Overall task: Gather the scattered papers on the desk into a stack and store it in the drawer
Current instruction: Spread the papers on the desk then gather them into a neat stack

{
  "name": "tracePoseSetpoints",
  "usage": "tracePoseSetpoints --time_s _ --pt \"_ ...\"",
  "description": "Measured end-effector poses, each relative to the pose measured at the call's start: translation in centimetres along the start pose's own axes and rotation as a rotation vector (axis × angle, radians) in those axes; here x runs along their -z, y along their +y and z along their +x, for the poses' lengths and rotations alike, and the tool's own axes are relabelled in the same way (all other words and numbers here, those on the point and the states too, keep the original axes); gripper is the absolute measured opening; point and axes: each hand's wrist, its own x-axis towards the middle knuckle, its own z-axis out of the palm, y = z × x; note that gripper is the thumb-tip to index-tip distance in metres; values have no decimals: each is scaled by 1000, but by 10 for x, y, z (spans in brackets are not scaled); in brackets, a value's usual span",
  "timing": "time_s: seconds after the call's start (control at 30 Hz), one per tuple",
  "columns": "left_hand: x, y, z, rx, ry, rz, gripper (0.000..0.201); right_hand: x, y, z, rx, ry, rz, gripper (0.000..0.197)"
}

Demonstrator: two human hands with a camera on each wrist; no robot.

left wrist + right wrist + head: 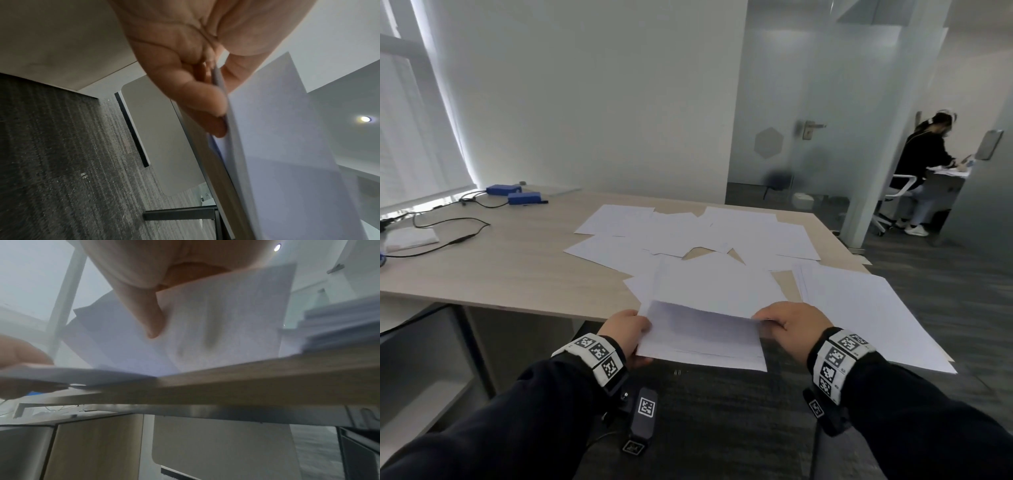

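Nearest the viewer, two dark sleeves end in wristbands (839, 356) printed with black-and-white square-code markers; no readable lettering shows on them. The left hand (625, 334) grasps the left edge of a small sheaf of papers (703, 337), thumb above and curled fingers (202, 104) beneath. The right hand (792, 323) pinches the sheaf's right edge, thumb (148, 311) under the sheets and fingers on top. The sheaf is thin, white and rectangular, its long axis running left to right between the hands; it hangs past the near edge of the desk (493, 270) and is tilted, the far edge raised. Any print on it is too faint to read.

Beyond the hands, loose white sheets (688, 236) lie overlapping at varied angles on the pale wood-grain desktop. A larger flat pile (869, 308) rests on the right corner, jutting over the edge. At the far left lie two blue boxes (517, 193), black cables (448, 233) and a white pad (410, 238). Dark ribbed carpet (945, 274) covers the floor. Farthest back, behind a frosted glass door (784, 102), a seated person (924, 161) works at another desk.
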Motion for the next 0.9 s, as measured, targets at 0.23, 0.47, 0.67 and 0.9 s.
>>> tracePoseSetpoints --time_s 0.23,0.47,0.67,0.9 --pt "-9 -2 -10 124 -125 -122 66 -17 -23 1 224 -12 -71 18" --pt "-8 -5 -18 142 -181 -194 42 -24 -34 -9 144 -97 -7 17" --pt "-11 -6 -25 106 -222 -27 24 -36 -52 -5 127 -51 0 34" --pt "2 -11 -6 64 -103 46 26 -33 -37 -12 -37 -151 -107 82"
